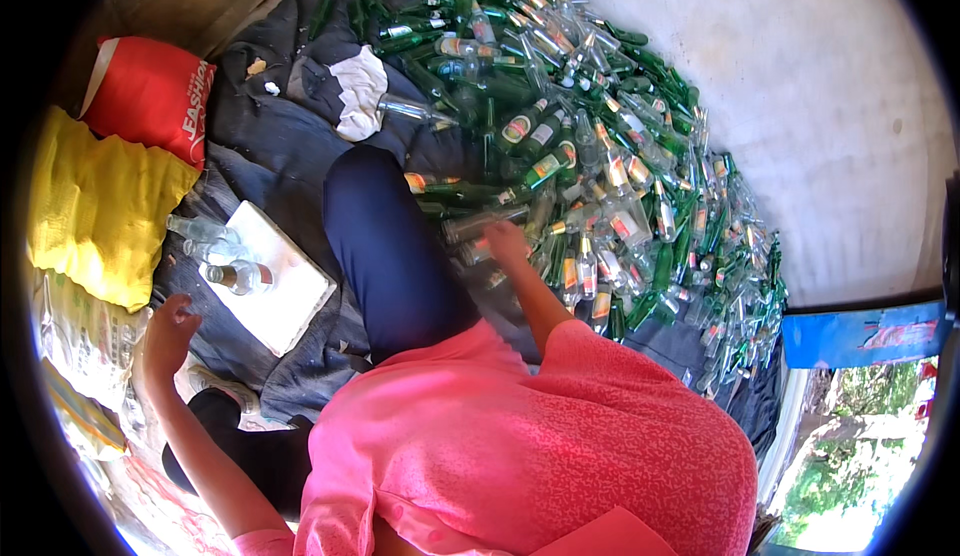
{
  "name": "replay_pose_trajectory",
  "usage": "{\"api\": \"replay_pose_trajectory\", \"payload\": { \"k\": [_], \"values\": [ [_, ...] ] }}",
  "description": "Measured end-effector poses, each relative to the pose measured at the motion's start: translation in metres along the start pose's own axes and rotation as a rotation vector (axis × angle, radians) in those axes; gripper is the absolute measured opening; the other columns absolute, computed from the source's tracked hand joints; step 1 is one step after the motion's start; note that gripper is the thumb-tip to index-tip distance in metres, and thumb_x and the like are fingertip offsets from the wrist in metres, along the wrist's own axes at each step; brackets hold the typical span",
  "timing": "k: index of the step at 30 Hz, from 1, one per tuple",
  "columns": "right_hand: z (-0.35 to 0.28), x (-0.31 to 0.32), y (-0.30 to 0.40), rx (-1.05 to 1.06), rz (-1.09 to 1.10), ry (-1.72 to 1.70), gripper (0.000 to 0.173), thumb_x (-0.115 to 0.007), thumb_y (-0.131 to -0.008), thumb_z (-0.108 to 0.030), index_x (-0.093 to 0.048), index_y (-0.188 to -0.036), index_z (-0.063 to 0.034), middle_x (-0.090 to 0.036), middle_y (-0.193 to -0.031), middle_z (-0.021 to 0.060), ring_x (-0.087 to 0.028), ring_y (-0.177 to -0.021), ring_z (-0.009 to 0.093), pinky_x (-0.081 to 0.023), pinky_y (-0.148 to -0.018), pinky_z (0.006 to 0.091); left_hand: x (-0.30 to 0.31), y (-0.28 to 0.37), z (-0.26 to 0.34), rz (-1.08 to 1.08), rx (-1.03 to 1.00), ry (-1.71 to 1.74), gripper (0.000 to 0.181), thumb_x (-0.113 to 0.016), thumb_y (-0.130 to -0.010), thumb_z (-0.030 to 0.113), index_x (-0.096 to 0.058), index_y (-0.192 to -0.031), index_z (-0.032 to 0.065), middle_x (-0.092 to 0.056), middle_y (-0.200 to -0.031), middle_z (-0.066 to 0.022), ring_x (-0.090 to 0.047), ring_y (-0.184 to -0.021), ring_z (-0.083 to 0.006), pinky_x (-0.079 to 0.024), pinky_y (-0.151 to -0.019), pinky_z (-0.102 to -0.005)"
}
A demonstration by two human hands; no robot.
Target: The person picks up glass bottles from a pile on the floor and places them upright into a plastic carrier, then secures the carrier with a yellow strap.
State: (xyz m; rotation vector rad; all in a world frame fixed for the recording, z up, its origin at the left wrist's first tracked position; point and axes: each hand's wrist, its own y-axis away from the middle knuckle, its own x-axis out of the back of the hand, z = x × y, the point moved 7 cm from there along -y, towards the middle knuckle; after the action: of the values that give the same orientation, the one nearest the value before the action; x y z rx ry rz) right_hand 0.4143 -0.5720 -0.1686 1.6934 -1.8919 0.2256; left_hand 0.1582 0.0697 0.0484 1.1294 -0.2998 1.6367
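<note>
A large heap of green and clear glass bottles (570, 158), many with labels, lies against the wall. My right hand (508, 244) touches the near edge of this heap, close to a clear glass bottle (484, 223); whether its fingers grip one is not plain. My left hand (174, 328) is raised at the left with bent fingers apart and nothing seen in it. Just beyond it, a few clear glass bottles (241, 277) lie on and beside a white board (281, 301). A dark cloth (259, 151) covers the ground beneath.
A red bag (154, 94) and a yellow woven sack (105, 203) stand at the left, above a translucent plastic sack (82, 331). A white rag (360, 94) lies past my knee, beside a clear bottle. A pale wall (810, 105) bounds the heap; a blue panel (825, 338) is at the right.
</note>
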Motion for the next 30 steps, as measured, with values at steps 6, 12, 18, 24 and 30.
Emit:
{"api": "replay_pose_trajectory", "payload": {
  "k": [6,12,18,24,30],
  "values": [
    [0.152,0.033,-0.020,-0.012,-0.100,0.728,0.015,-0.066,-0.089,-0.027,-0.066,-0.082,-0.0135,-0.059,-0.065,0.0000,-0.061,-0.056,0.015,-0.046,-0.045,0.0342,-0.009,-0.012,-0.009,-0.009,-0.039,-0.023,0.039,-0.069,-0.084,0.014,-0.062,-0.118,-0.0038,-0.069,-0.094,-0.0149,-0.065,-0.085,-0.0203,-0.051,-0.077,-0.0347],
    [0.227,0.063,-0.041,-0.078,-0.089,0.762,0.013,-0.063,-0.090,-0.021,-0.061,-0.081,-0.0128,-0.057,-0.065,0.0010,-0.060,-0.054,0.017,-0.044,-0.042,0.0334,-0.012,-0.013,-0.025,-0.017,0.008,-0.033,0.040,-0.069,-0.084,0.015,-0.062,-0.119,-0.0031,-0.067,-0.087,-0.0135,-0.064,-0.077,-0.0185,-0.050,-0.070,-0.0345],
    [0.325,0.074,-0.130,0.074,0.053,0.163,0.009,-0.059,-0.093,-0.012,-0.057,-0.085,-0.0078,-0.057,-0.070,0.0054,-0.059,-0.054,0.020,-0.044,-0.043,0.0323,-0.014,-0.011,-0.034,-0.051,0.050,-0.082,0.041,-0.067,-0.081,0.018,-0.064,-0.118,-0.0009,-0.071,-0.091,-0.0183,-0.069,-0.084,-0.0270,-0.052,-0.076,-0.0383],
    [0.329,0.157,-0.193,0.084,0.103,-0.015,0.013,-0.055,-0.097,-0.010,-0.051,-0.105,-0.0023,-0.059,-0.086,0.0103,-0.067,-0.073,0.027,-0.059,-0.058,0.0385,-0.060,-0.037,-0.052,-0.096,0.015,0.079,0.041,-0.067,-0.079,0.018,-0.065,-0.116,-0.0023,-0.070,-0.079,-0.0158,-0.067,-0.070,-0.0224,-0.052,-0.068,-0.0358],
    [0.176,0.075,-0.082,-0.628,0.308,-1.152,0.017,-0.052,-0.099,-0.010,-0.048,-0.112,0.0017,-0.063,-0.102,0.0167,-0.068,-0.089,0.030,-0.062,-0.072,0.0418,-0.024,-0.014,-0.040,-0.084,0.090,-0.075,0.044,-0.068,-0.083,0.021,-0.063,-0.119,-0.0028,-0.072,-0.088,-0.0164,-0.068,-0.074,-0.0201,-0.052,-0.070,-0.0353]
  ]
}}
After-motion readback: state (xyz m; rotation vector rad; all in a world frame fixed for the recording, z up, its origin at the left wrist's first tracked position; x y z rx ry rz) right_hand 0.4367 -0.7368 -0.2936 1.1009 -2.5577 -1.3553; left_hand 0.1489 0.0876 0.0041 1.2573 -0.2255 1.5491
